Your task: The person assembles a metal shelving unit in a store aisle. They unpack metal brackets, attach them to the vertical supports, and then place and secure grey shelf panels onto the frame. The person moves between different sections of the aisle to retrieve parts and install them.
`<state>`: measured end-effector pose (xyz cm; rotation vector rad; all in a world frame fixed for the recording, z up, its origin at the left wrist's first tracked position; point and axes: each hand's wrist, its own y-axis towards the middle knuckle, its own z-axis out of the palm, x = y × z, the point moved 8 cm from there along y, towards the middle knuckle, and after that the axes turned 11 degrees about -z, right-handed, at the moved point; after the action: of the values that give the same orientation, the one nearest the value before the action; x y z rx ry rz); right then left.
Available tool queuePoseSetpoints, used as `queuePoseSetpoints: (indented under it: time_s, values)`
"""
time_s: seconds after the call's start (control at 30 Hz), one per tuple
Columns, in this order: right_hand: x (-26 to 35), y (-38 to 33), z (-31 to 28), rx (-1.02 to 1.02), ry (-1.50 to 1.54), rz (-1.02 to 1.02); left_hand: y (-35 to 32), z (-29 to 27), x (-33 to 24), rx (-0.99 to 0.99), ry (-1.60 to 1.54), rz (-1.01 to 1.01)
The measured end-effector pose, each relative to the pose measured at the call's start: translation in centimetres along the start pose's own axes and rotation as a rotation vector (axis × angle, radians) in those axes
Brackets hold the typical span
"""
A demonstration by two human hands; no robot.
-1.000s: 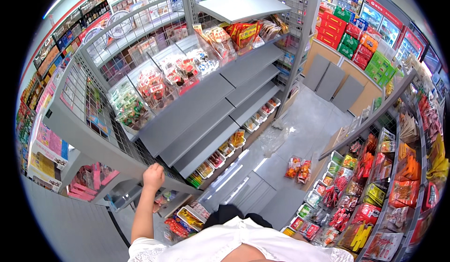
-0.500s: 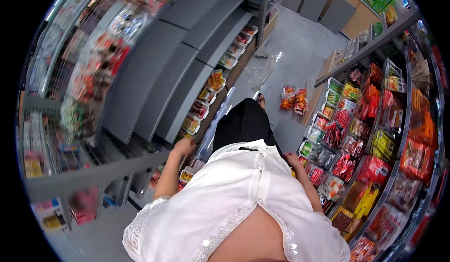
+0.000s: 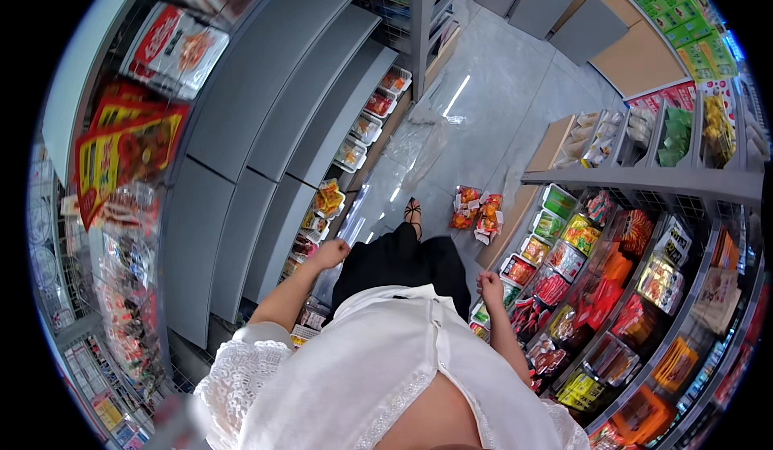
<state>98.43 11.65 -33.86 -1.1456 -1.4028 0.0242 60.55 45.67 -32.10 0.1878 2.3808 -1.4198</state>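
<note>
In the head view, the only one, the left hand hangs over the foot of the grey shelving with its fingers curled in, and nothing shows between them. The right hand is clenched into a fist at the person's side, also with nothing visible in it. The work looks to be between grasps, with neither hand touching any goods. Nearest the left fingers, just ahead of the knuckles and a little lower, is a tray of yellow-orange packets. It sits in a row of white trays on the bottom shelf. That row's long axis runs straight away from the fingertips along the shelf edge, and the packets lie with their broad faces turned up toward the aisle. Taking one would call for the fingers to open and reach forward and down. Just outside the right fist are white-rimmed tubs of red packets, near but apart from it. Well beyond both hands, a bundle of orange packets lies on the floor.
</note>
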Motion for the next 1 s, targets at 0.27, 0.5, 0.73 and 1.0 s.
queuePoseSetpoints:
  time_s: [0.27, 0.5, 0.73, 1.0]
  values:
    - [-7.2, 2.1, -4.7, 0.671, -1.43, -0.343, 7.4, -5.9, -8.3, -0.052, -0.026, -0.052]
    - [-3.1, 18.5, -11.9, 0.181, -0.996, -0.01, 12.2, -5.4, -13.3, -0.076, -0.085, -0.099]
    - [10.7, 42.6, -6.5, 0.345, -0.948, 0.034, 22.2, -3.2, -22.7, 0.099, -0.372, -0.213]
    - [15.5, 68.6, 6.4, 0.285, -0.848, -0.128, 49.7, -4.2, -37.9, -0.103, 0.29, 0.153]
